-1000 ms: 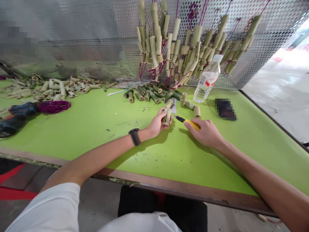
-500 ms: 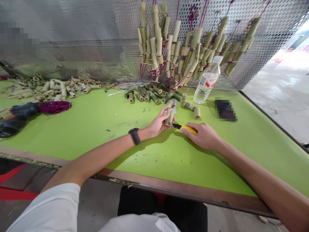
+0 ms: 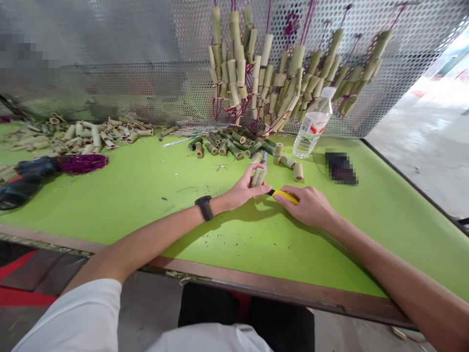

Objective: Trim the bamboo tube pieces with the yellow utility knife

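My left hand point(image 3: 242, 191), below a dark wristwatch point(image 3: 204, 207), is closed round a short pale bamboo piece point(image 3: 258, 177) held just above the green table. Its thumb reaches across toward the tip of a yellow and black utility knife point(image 3: 286, 197). My right hand point(image 3: 310, 205) grips that knife by its handle, pointing left at the bamboo. The blade is hidden behind the left thumb. Dark specks are scattered on the table point(image 3: 205, 254) below the hands.
Behind the hands lie green bamboo pieces point(image 3: 234, 148) and a water bottle point(image 3: 313, 124). A pixelated dark object point(image 3: 341, 167) rests to the right. At left are a drill-like tool point(image 3: 29, 178), purple string point(image 3: 84, 164) and cut bamboo point(image 3: 95, 137). Strung bamboo point(image 3: 293, 73) hangs on the perforated panel point(image 3: 146, 88).
My left thumb has moved from the bamboo's side down to the knife's tip, and the bamboo has turned slightly. My right hand stays almost in place with the knife.
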`<action>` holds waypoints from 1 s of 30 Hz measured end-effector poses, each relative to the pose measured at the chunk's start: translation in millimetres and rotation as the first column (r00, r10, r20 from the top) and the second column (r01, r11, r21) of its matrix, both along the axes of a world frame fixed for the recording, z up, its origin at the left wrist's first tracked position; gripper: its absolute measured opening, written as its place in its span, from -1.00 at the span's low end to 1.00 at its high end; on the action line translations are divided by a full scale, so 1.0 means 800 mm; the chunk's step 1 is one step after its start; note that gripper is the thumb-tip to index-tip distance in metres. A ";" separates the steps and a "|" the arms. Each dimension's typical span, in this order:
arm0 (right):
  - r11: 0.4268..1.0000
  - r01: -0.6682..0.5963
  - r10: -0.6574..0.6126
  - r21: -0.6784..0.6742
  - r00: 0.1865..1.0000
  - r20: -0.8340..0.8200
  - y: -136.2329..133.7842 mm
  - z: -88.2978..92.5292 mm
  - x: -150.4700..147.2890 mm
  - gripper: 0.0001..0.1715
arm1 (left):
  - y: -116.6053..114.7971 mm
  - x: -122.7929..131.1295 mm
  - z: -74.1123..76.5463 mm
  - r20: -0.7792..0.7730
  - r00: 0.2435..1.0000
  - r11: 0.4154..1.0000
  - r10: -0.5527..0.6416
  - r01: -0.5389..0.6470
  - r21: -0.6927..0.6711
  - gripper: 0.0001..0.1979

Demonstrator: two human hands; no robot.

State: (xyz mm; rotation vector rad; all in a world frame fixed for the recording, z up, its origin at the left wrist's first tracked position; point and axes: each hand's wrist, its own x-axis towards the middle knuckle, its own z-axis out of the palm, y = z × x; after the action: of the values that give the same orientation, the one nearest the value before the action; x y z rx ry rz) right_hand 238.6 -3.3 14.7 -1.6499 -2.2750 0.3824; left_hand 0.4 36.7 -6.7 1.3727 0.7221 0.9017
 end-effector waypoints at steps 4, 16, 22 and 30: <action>0.999 0.027 -0.028 0.035 0.999 0.027 0.000 0.000 -0.001 -0.24 | -0.001 -0.002 0.002 -0.097 0.995 0.996 0.019 -0.010 0.091 -0.21; 0.994 0.072 -0.074 0.083 0.997 0.022 -0.001 0.000 -0.003 -0.28 | 0.000 0.004 -0.002 -0.186 0.980 0.996 0.068 -0.055 0.074 -0.16; 1.000 0.007 -0.007 0.022 1.000 -0.026 -0.003 0.004 -0.002 -0.19 | -0.006 0.004 -0.001 -0.190 0.977 0.979 0.098 -0.060 0.196 -0.19; 0.992 0.081 -0.081 0.097 0.997 -0.004 -0.006 0.004 -0.007 -0.24 | -0.007 0.008 0.001 -0.238 0.966 0.985 0.101 -0.063 0.164 -0.18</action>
State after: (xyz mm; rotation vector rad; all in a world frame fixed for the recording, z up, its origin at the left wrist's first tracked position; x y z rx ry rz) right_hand 233.2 -8.5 17.6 -1.6869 -2.1818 0.2488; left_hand 7.1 31.3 -5.5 1.6214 0.9187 0.8762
